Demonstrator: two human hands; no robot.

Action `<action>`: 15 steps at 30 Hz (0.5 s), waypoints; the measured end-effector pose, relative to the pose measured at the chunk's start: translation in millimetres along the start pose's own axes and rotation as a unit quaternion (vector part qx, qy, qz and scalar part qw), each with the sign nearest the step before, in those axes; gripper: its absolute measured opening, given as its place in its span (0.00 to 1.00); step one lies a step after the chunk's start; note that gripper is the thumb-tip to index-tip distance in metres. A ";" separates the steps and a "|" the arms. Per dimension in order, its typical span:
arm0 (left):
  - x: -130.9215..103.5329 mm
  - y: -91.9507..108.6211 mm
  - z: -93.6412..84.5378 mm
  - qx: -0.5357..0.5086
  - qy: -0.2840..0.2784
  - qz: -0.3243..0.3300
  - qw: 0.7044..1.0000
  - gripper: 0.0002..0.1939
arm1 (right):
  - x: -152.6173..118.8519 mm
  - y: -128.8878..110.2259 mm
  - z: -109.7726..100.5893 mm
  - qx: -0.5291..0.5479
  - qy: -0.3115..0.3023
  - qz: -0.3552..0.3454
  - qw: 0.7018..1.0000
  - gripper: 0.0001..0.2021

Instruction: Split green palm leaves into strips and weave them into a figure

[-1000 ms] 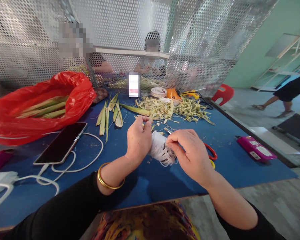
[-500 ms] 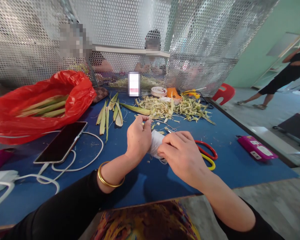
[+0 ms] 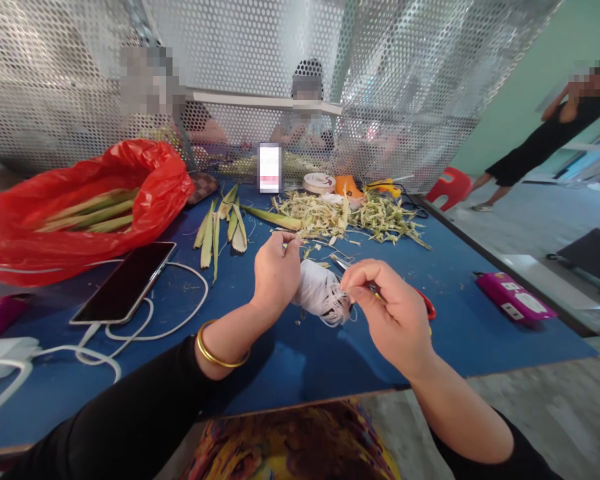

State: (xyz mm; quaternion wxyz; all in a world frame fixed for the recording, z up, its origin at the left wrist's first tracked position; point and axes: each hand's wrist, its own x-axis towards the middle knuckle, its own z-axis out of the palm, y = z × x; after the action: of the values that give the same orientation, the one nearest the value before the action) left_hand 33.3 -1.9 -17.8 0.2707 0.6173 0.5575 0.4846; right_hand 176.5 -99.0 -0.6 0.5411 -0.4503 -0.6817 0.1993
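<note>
A bundle of white thread lies on the blue table between my hands, with loose strands at its right end. My left hand is beside its left end, thumb and fingertips pinched together; what they hold is too small to make out. The fingers of my right hand pinch white thread at the bundle's right end. Scissors with red and yellow handles lie partly hidden under my right hand. Beyond the hands is a heap of shredded pale green plant strips.
On the left are a red plastic bag of stalks, a phone and white cables. Split husks lie mid-table, a purple packet at right. A perforated metal screen stands behind; a person stands far right.
My right hand has moved right, off the bundle's body to its loose strands, uncovering more of the thread. It now covers more of the scissors' handles. The standing person has shifted.
</note>
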 end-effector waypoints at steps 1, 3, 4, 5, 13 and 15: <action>0.3 -0.1 -0.2 -0.002 -0.001 0.000 1.000 0.08 | -0.8 -1.3 -0.1 0.025 0.017 0.013 0.999 0.07; 1.0 -0.8 -0.4 -0.009 -0.002 -0.004 1.000 0.08 | -1.7 -3.4 -1.4 0.090 0.054 0.034 0.994 0.08; 1.5 -1.5 -0.4 -0.015 -0.001 -0.008 1.000 0.08 | -1.7 -3.9 -2.7 0.126 0.069 0.041 0.989 0.08; 2.1 -2.3 -0.1 -0.023 0.001 -0.012 1.000 0.08 | -1.1 -3.7 -4.5 0.160 0.082 0.048 0.982 0.08; 3.4 0.8 5.6 -0.271 -0.048 -0.215 0.937 0.04 | 15.2 22.9 -37.6 0.378 0.233 0.233 0.865 0.07; 3.0 2.1 6.4 -0.328 -0.061 -0.262 0.906 0.04 | 14.7 31.0 -44.7 0.399 0.238 0.269 0.844 0.09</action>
State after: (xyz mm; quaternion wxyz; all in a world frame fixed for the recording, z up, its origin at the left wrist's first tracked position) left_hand 39.7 1.8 -17.5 0.6083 0.3535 0.4917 0.5130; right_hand 229.7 -80.5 -1.0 0.7445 -0.3950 -0.2455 0.4789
